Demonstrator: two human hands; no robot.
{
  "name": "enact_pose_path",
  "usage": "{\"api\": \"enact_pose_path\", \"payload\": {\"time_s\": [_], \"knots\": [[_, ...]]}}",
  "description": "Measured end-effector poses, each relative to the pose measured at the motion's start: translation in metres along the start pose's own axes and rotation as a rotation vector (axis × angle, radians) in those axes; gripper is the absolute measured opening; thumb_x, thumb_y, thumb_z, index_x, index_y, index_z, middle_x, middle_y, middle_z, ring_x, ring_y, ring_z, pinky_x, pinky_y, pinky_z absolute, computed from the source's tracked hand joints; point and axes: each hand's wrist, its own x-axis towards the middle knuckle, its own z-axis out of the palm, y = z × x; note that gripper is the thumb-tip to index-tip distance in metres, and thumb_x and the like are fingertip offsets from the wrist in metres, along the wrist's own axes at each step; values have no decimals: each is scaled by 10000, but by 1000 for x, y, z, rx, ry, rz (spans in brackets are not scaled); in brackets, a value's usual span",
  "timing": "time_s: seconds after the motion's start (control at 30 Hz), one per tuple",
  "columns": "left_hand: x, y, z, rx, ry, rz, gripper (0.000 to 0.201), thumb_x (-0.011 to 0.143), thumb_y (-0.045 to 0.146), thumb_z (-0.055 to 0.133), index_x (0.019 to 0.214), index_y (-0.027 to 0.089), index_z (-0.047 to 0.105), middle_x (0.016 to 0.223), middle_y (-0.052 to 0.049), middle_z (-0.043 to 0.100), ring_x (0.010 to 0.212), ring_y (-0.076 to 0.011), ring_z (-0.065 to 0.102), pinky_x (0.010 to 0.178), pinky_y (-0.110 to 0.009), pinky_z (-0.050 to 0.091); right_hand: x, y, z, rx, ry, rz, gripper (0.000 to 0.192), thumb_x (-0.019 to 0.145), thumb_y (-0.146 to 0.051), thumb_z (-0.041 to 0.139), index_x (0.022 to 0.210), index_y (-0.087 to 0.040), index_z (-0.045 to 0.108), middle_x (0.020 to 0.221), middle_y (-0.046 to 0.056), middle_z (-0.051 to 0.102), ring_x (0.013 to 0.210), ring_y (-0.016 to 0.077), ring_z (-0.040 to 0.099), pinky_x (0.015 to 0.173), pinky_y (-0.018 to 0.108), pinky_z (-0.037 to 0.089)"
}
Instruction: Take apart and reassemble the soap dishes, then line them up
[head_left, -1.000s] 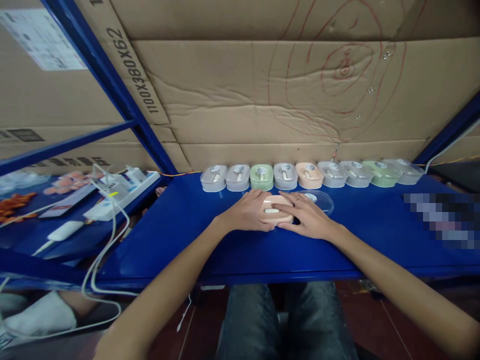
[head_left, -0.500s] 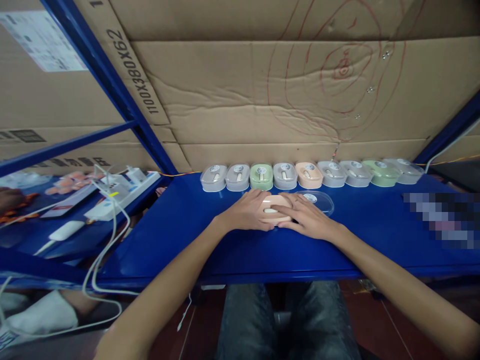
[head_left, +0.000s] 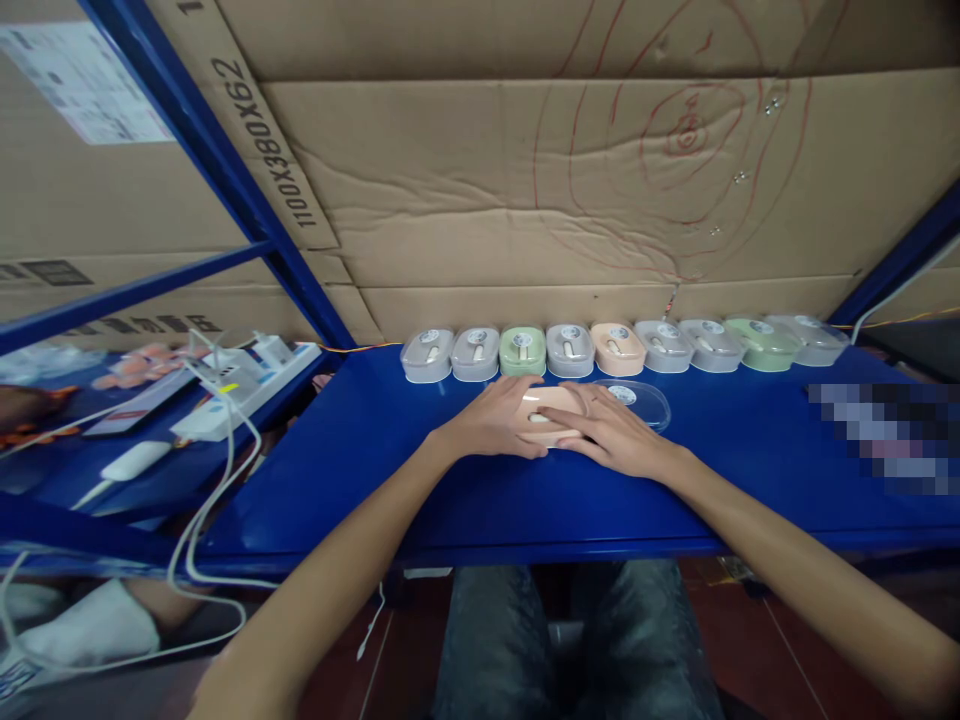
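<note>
Landmark: we take the blue table (head_left: 360, 470) as reference; all places below are given from it.
Pink mouse: we see a pink mouse (head_left: 546, 412) lying on the table top, toward its back edge, near the middle of its width.
Left hand: our left hand (head_left: 496, 422) lies over the mouse's left side, fingers curled around it and grasping it.
Right hand: our right hand (head_left: 609, 436) covers the mouse's right side, fingers spread flat and pressing on it; we cannot tell whether they close under its edge.
Clear lid: a clear lid (head_left: 639, 400) rests on the table just behind the right hand.
Row of boxed mice: a row of boxed mice (head_left: 619, 347) stands along the table's back edge, against the cardboard wall (head_left: 480, 200).
Power strip: a power strip (head_left: 244, 380) with cables lies beyond the table's left end.
</note>
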Motion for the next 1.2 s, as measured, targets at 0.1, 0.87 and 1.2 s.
{"api": "enact_pose_path", "payload": {"time_s": [0.1, 0.87, 1.2], "knots": [[0, 3, -2, -26, -1, -13, 1174, 668, 592, 925, 1648, 223, 393, 1699, -173, 466, 1561, -453, 440, 1245, -596, 406, 0, 1, 1, 14, 7, 12, 522, 1128, -483, 525, 1611, -295, 591, 1625, 203, 531, 1477, 399, 529, 1179, 647, 485], [-1, 0, -3, -220, 94, -52, 1422, 548, 604, 1027, 1707, 238, 290, 1647, -200, 516, 1500, -486, 514, 1217, -646, 440, 0, 7, -15, 69, 83, 84, 503, 1142, -481, 494, 1612, -329, 588, 1648, 155, 527, 1570, 387, 447, 1247, 668, 414], [1, -7, -6, -55, 22, -3, 1002, 602, 707, 976, 1422, 239, 640, 1426, -148, 649, 1362, -449, 584, 1171, -603, 445, -40, 38, -72, 14, 230, 242, 499, 1133, -481, 457, 1592, -345, 599, 1684, 106, 489, 1566, 404, 458, 1262, 685, 409]]}}
